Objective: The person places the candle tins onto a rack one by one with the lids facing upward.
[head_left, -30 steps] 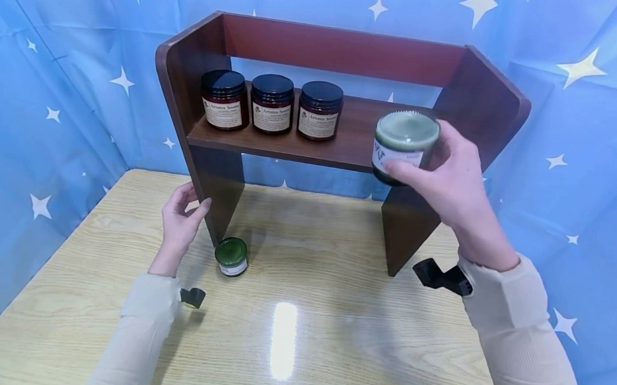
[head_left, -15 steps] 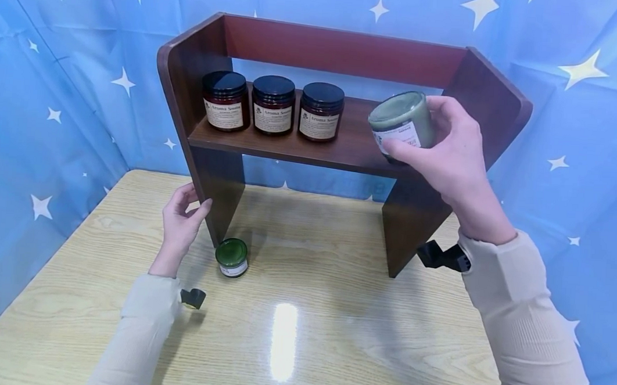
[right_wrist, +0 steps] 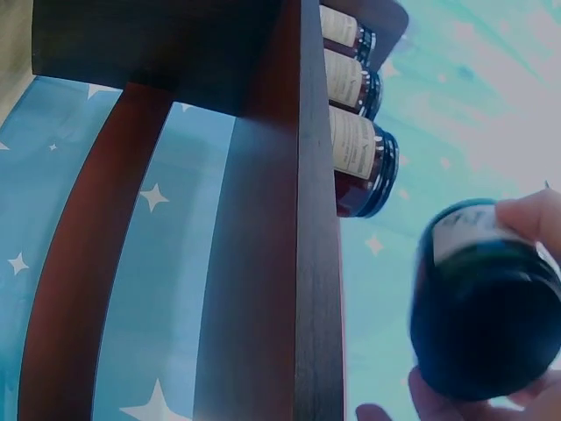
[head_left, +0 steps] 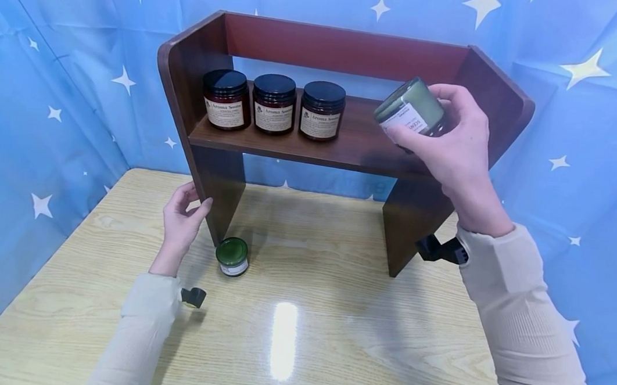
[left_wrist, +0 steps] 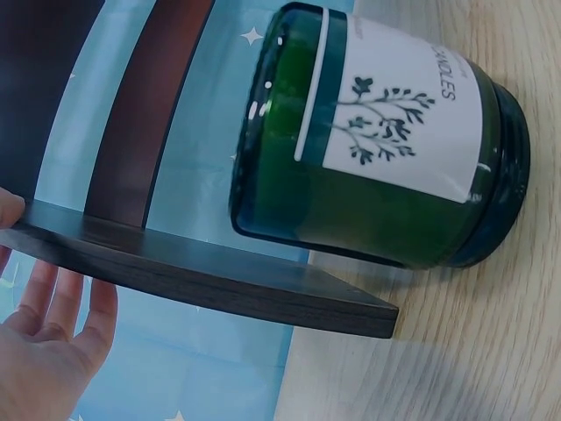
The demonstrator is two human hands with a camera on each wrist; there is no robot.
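My right hand [head_left: 460, 148] holds a green glass jar candle [head_left: 415, 108] with a white label, thumb across the label. The jar is tilted, in front of and above the right part of the shelf board. In the right wrist view the held candle [right_wrist: 482, 307] shows a dark round end. My left hand [head_left: 180, 223] grips the lower left side panel of the brown wooden shelf [head_left: 342, 142], thumb on one face and fingers on the other. A second green jar candle [head_left: 233, 257] stands on the table beside that panel. Its label shows a plant print in the left wrist view.
Three dark red jars with black lids, the nearest to the held candle being the third jar [head_left: 323, 112], stand in a row on the board's left half. The shelf stands on a light wood table [head_left: 332, 333]. A blue star-printed curtain [head_left: 56, 115] hangs behind.
My right hand has moved up and slightly back with the candle, turning it from nearly upright to a tilt. The left hand, shelf and other jars stay in place.
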